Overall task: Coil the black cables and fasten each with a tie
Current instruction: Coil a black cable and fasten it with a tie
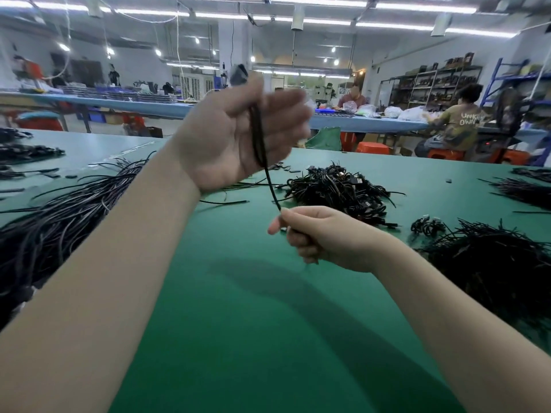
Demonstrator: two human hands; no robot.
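Both hands hold one black cable [269,180] above the green table [238,293]: the left hand [235,135], raised with its palm toward the camera, has strands of it lying across the palm and its plug end [238,73] poking out at the top, the blurred fingers [286,105] only loosely curved round it, while the right hand [316,236], lower and nearer the body, grips the other end in curled fingers. Loose uncoiled cables [59,216] lie left of the left forearm, a pile of coiled cables [337,189] sits just beyond the right hand, and another black heap [492,263] lies to the right of the right forearm
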